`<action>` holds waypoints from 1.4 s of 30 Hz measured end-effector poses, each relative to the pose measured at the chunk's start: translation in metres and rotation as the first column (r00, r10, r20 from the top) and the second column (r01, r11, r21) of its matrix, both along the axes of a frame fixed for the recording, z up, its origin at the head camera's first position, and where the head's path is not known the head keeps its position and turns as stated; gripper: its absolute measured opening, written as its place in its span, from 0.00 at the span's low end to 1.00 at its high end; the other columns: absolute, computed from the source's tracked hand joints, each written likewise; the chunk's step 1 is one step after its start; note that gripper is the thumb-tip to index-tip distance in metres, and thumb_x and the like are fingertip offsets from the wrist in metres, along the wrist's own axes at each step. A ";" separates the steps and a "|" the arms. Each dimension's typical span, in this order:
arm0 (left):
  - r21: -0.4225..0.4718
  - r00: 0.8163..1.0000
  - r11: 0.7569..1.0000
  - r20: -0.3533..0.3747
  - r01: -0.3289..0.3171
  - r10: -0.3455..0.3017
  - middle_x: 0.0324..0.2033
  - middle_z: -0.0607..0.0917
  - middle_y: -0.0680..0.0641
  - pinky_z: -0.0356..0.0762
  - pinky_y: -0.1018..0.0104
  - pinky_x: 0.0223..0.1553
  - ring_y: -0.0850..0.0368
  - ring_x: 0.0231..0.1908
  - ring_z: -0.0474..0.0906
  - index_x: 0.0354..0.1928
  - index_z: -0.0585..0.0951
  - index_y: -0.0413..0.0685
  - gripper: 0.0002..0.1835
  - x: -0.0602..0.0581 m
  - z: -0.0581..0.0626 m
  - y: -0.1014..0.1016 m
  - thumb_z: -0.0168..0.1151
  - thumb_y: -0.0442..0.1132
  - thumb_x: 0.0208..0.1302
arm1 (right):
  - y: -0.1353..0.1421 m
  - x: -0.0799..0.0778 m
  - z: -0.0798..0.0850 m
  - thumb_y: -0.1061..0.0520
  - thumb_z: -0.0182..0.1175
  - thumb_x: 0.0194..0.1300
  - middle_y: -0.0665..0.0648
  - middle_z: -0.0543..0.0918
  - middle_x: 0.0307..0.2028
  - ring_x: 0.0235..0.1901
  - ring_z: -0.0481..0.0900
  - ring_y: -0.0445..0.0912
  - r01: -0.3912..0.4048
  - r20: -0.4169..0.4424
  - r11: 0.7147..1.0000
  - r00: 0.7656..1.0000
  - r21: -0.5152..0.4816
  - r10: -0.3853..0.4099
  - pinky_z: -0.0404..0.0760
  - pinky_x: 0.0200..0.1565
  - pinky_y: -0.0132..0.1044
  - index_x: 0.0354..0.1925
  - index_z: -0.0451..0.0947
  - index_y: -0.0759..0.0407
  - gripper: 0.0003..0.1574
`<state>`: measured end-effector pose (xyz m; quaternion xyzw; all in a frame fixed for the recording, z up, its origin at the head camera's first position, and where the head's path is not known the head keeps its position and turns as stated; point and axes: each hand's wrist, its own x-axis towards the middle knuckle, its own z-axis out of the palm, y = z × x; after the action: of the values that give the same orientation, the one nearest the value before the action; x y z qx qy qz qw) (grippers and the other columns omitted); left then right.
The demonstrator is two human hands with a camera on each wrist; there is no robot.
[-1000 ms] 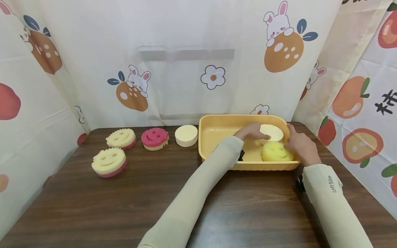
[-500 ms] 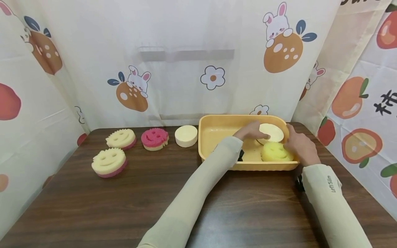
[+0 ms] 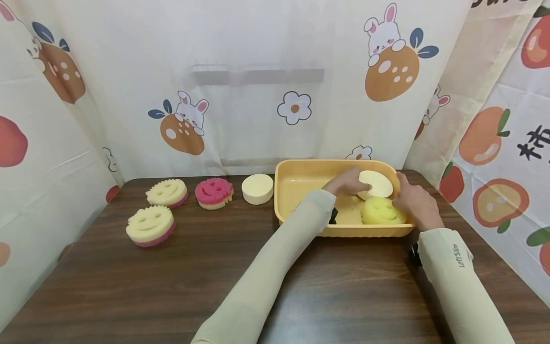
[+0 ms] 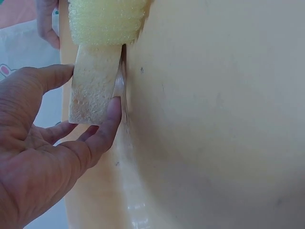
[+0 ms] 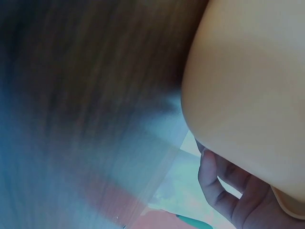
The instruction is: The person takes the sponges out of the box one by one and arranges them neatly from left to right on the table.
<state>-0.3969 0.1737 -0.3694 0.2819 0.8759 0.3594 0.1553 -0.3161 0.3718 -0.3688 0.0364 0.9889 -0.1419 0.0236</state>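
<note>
My left hand (image 3: 345,182) reaches into the plastic tray (image 3: 309,231). It pinches a cream round sponge (image 3: 378,185) at the tray's right end; in the left wrist view the thumb is on one side of the sponge (image 4: 95,86) and the fingers on the other. Touching that sponge is a yellow smiley-face sponge (image 3: 382,211), nearer the front wall. My right hand (image 3: 417,203) grips the tray's right rim. In the right wrist view its fingers (image 5: 212,179) lie curled against the outer wall; the thumb is hidden there.
Left of the tray, on the dark wooden table (image 3: 206,286), sits another cream round sponge (image 3: 258,188). Farther left are a pink smiley sponge (image 3: 214,192) and two cream-topped smiley sponges, one behind (image 3: 167,192) and one in front (image 3: 150,224). Printed curtains (image 3: 240,119) enclose the table.
The cream round sponge has shifted up slightly in my left hand's fingers, and the left thumb has moved a little. The right hand stays on the tray's rim.
</note>
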 end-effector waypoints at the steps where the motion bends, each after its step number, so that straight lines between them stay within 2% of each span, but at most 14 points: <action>1: 0.012 1.000 1.000 0.020 -0.002 0.002 0.34 0.66 0.51 0.68 0.73 0.30 0.62 0.25 0.65 0.47 0.65 0.43 0.17 0.001 0.000 0.000 0.60 0.45 0.70 | 0.000 0.000 0.000 0.54 0.51 0.66 0.81 0.75 0.50 0.38 0.78 0.65 0.001 0.001 1.000 1.000 0.000 -0.001 0.75 0.32 0.56 0.78 0.37 0.61 0.51; 4: 0.033 0.998 0.999 0.066 0.001 -0.003 0.39 0.67 0.49 0.71 0.72 0.31 0.61 0.25 0.67 0.58 0.63 0.40 0.23 0.003 0.002 -0.001 0.59 0.44 0.71 | 0.001 0.000 0.000 0.54 0.50 0.66 0.81 0.75 0.50 0.38 0.78 0.64 0.007 0.003 1.000 1.000 0.001 -0.007 0.75 0.32 0.56 0.78 0.36 0.62 0.51; 8: 0.024 0.999 1.000 0.048 0.004 -0.005 0.44 0.71 0.47 0.71 0.72 0.31 0.61 0.26 0.70 0.67 0.59 0.39 0.31 0.004 0.005 -0.001 0.59 0.45 0.71 | 0.002 -0.001 0.000 0.54 0.50 0.66 0.81 0.75 0.50 0.38 0.78 0.64 0.014 0.008 1.000 1.000 0.005 -0.014 0.75 0.32 0.56 0.78 0.35 0.62 0.52; 11: 0.019 1.000 1.000 0.010 -0.009 0.009 0.45 0.73 0.47 0.71 0.75 0.31 0.62 0.27 0.72 0.68 0.61 0.38 0.31 0.004 0.006 -0.001 0.59 0.44 0.71 | 0.001 -0.001 0.000 0.54 0.51 0.65 0.81 0.75 0.50 0.38 0.78 0.64 0.013 0.014 1.000 1.000 0.004 -0.013 0.75 0.32 0.57 0.78 0.36 0.62 0.52; 18: 0.058 0.999 0.998 -0.031 -0.020 0.021 0.37 0.73 0.50 0.70 0.74 0.30 0.62 0.28 0.70 0.57 0.69 0.40 0.21 0.004 0.004 -0.001 0.61 0.43 0.69 | 0.000 0.001 0.001 0.54 0.50 0.65 0.81 0.75 0.51 0.40 0.78 0.65 0.017 0.021 1.000 1.000 0.003 -0.017 0.74 0.33 0.57 0.78 0.35 0.62 0.53; 20: 0.058 0.999 0.998 -0.044 -0.025 0.028 0.39 0.75 0.50 0.71 0.74 0.33 0.61 0.31 0.71 0.58 0.69 0.40 0.22 0.003 0.004 0.000 0.62 0.43 0.69 | -0.001 0.002 0.001 0.53 0.50 0.64 0.81 0.75 0.51 0.40 0.78 0.65 0.021 0.026 1.000 0.999 0.002 -0.021 0.74 0.34 0.57 0.78 0.35 0.62 0.53; 26: 0.024 0.993 0.999 -0.115 -0.037 0.040 0.56 0.79 0.48 0.73 0.74 0.45 0.60 0.43 0.75 0.68 0.67 0.43 0.29 0.003 0.007 0.002 0.61 0.42 0.69 | -0.002 0.001 0.000 0.53 0.49 0.65 0.81 0.75 0.52 0.41 0.78 0.66 0.019 0.014 1.000 1.000 0.003 -0.019 0.75 0.34 0.58 0.78 0.36 0.61 0.51; 31: 0.006 0.990 0.999 -0.132 -0.046 0.046 0.65 0.75 0.49 0.73 0.74 0.57 0.60 0.57 0.76 0.71 0.65 0.46 0.31 0.003 0.007 0.006 0.61 0.43 0.69 | -0.001 0.002 -0.002 0.53 0.50 0.66 0.81 0.74 0.52 0.42 0.78 0.67 0.017 0.018 1.000 1.000 -0.006 -0.017 0.74 0.33 0.58 0.78 0.36 0.60 0.51; 35: 0.033 0.991 0.998 -0.119 -0.061 0.064 0.74 0.65 0.48 0.68 0.70 0.67 0.56 0.71 0.66 0.73 0.62 0.44 0.33 0.004 0.009 0.006 0.61 0.41 0.69 | -0.002 0.001 -0.001 0.52 0.48 0.67 0.82 0.74 0.53 0.42 0.79 0.67 0.014 0.023 1.000 1.000 0.001 -0.014 0.75 0.34 0.59 0.78 0.35 0.60 0.50; 40: 0.094 0.989 0.992 -0.110 -0.089 0.099 0.79 0.53 0.50 0.65 0.69 0.69 0.53 0.75 0.59 0.73 0.62 0.41 0.34 0.003 0.011 0.004 0.61 0.40 0.68 | -0.002 0.000 0.002 0.53 0.46 0.68 0.81 0.75 0.51 0.40 0.79 0.66 0.011 0.017 1.000 1.000 0.010 -0.011 0.76 0.33 0.58 0.78 0.35 0.61 0.49; 42: 0.110 0.988 0.989 -0.110 -0.100 0.112 0.78 0.55 0.50 0.71 0.71 0.64 0.54 0.72 0.65 0.72 0.63 0.41 0.34 0.002 0.011 0.003 0.62 0.39 0.68 | -0.001 0.000 0.002 0.54 0.45 0.67 0.81 0.76 0.50 0.39 0.79 0.65 0.011 0.019 1.000 1.000 0.007 -0.012 0.75 0.32 0.57 0.78 0.34 0.61 0.49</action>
<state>-0.3952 0.1771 -0.3582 0.2628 0.8773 0.3954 0.0699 -0.3165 0.3711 -0.3668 0.0434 0.9889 -0.1385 0.0318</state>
